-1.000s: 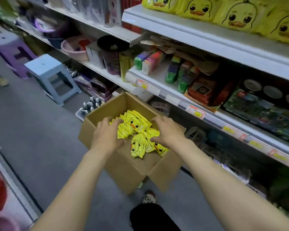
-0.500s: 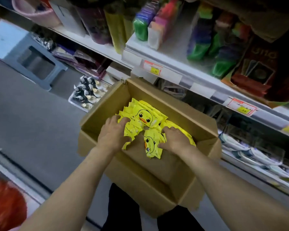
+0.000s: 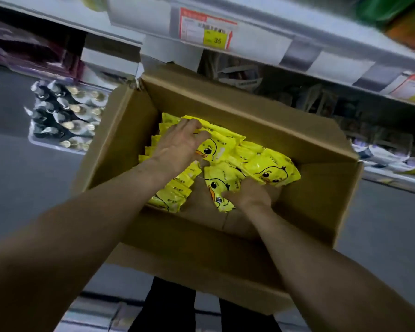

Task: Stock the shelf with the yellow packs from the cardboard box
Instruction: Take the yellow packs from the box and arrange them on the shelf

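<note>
Inside cardboard box: yellow packs, left hand atop, right hand gripping.

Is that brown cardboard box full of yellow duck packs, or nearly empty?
Partly full. The yellow duck packs lie in a loose heap, and bare floor of the brown cardboard box shows beside them.

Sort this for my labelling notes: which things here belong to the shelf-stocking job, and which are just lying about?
Job in hand:
yellow packs
cardboard box holding them
left hand, resting on the packs
right hand, pinching one pack
shelf above the box

Lying about:
price label on the shelf edge
tray of small dark items, too blurred to identify
</note>
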Available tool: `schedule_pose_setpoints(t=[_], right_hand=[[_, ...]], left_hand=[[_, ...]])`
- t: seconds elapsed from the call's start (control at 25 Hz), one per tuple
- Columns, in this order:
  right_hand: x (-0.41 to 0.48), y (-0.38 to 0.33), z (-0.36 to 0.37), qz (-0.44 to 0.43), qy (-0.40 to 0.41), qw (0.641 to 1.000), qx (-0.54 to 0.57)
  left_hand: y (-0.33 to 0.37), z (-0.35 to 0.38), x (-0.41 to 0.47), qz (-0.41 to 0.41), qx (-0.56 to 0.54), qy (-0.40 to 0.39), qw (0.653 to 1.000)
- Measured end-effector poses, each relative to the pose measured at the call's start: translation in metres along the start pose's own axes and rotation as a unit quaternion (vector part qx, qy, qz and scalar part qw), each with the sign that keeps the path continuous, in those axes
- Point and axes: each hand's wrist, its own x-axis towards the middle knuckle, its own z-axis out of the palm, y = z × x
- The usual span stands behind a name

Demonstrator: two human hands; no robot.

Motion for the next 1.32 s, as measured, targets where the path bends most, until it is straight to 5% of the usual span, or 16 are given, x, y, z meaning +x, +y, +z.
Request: schedule_pose_setpoints(t=[0.36, 0.76, 1.0, 1.16, 1.32], right_hand=[[0.02, -0.017, 0.058, 0.091, 0.08, 0.985, 0.12], [-0.009, 0.013, 0.035, 0.027, 0.03, 0.983, 0.177], [-0.063, 0.039, 0.007, -0.063, 0.08, 0.974, 0.201], [-0.111, 0.071, -0.031, -0.107, 0.121, 0.957, 0.242], [-0.16, 0.139, -0.089, -0.157, 0.176, 0.932, 0.274]], left_hand=[[-0.013, 0.05, 0.013, 0.03, 0.051, 0.125, 0.99], [0.013, 0.032, 0.025, -0.018, 0.122, 0.065, 0.99], [0.043, -0.002, -0.015, -0.127, -0.094, -0.025, 0.987], [0.084, -0.052, -0.043, -0.169, -0.227, 0.022, 0.959], [0.164, -0.114, -0.065, -0.126, -0.236, 0.069, 0.961]])
